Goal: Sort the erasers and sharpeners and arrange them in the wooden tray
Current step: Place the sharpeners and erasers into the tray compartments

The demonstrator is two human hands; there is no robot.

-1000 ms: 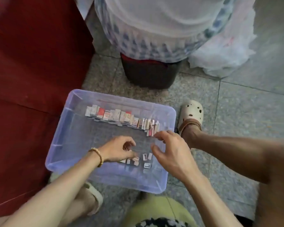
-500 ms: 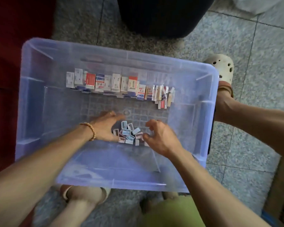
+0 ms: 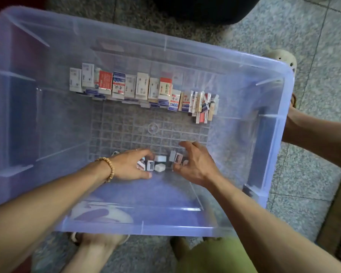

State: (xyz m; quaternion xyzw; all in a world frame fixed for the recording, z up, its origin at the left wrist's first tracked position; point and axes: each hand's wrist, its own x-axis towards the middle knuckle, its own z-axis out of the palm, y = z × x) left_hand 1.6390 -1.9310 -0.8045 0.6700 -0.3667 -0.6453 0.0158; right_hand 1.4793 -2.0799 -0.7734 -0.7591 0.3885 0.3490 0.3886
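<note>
A translucent blue plastic bin [image 3: 272,123] stands on the floor; no wooden tray is in view. A row of boxed erasers [image 3: 126,85] stands along its far wall, with thinner ones leaning at the row's right end [image 3: 203,107]. A small cluster of white and pink sharpeners [image 3: 159,164] lies on the gridded bottom near the front wall. My left hand [image 3: 130,165], with a bead bracelet on the wrist, cups the cluster from the left. From the right, my right hand [image 3: 197,164] curls its fingers and thumb round the sharpeners there.
A dark container [image 3: 201,8] stands beyond the bin. A foot in a beige clog [image 3: 282,59] and a leg [image 3: 313,133] are at the bin's right side. Red furniture borders the left edge. Grey speckled floor tiles [image 3: 313,56] lie all around.
The view has dropped closer over the bin. Both hands have drawn nearer each other, pressing the scattered sharpeners into a tighter cluster.
</note>
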